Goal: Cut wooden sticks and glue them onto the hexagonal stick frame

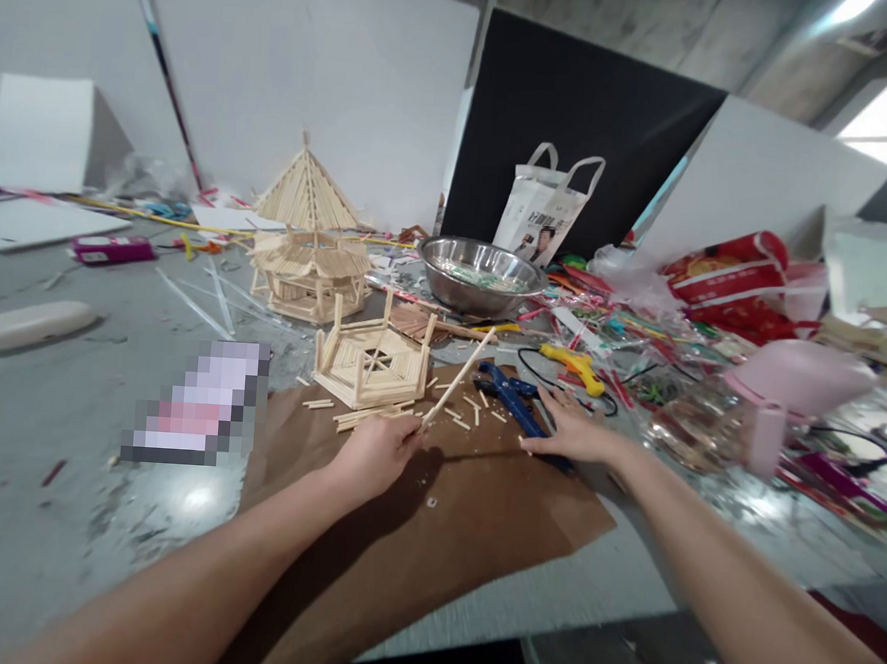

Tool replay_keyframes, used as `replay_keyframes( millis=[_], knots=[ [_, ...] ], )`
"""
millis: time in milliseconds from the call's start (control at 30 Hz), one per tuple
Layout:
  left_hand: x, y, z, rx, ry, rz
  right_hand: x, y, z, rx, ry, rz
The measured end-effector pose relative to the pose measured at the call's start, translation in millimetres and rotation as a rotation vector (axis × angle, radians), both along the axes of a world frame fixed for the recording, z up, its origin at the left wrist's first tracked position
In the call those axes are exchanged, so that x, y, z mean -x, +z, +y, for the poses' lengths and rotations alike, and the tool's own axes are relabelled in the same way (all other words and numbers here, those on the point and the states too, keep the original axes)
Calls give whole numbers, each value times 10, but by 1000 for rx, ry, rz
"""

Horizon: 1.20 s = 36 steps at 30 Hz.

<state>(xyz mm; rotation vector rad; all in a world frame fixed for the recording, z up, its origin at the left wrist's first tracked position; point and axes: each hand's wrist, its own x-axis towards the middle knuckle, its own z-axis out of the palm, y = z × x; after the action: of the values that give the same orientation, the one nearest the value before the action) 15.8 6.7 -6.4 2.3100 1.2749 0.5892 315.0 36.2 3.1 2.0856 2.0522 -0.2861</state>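
Note:
My left hand (pixel 377 453) is closed around the lower end of a thin wooden stick (pixel 460 375), which slants up and to the right. With thumb and fingers spread, my right hand (pixel 577 430) is at a blue hand tool (pixel 518 405) like a cutter; the thumb lies by its handle, and I cannot tell how firmly it touches. Just beyond my left hand sits a hexagonal base of wooden sticks (pixel 372 373) with short upright posts. Several short cut stick pieces (pixel 473 414) lie around it on a brown sheet (pixel 493 500).
Behind the base stands a stick pavilion (pixel 309 249) with a pointed roof. A metal bowl (pixel 446 284), a white bag (pixel 537 213) and a yellow glue gun (pixel 576 370) are farther back. A blurred-out phone (pixel 202 407) lies left; a pink object (pixel 797 384) and clutter fill the right.

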Motion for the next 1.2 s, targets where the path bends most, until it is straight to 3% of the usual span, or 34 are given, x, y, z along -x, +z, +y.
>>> replay_keyframes(
  millis=[200,500,700,833,1000,1200],
  knots=[
    [16,-6,14,-24,28,24,13,120,85,-45,59,-144],
    [22,5,11,-116,70,117,177,162,21,-98,-59,-202],
    [25,-21,16,-103,122,176,274,455,-306,-8,-115,131],
    [14,-24,-2,-93,122,217,332,633,-652,265,-128,394],
    [1,-23,-22,-64,100,290,526,635,-901,429,-134,665],
    [-21,-26,-40,-32,72,316,745,585,-883,497,-241,825]
  ],
)
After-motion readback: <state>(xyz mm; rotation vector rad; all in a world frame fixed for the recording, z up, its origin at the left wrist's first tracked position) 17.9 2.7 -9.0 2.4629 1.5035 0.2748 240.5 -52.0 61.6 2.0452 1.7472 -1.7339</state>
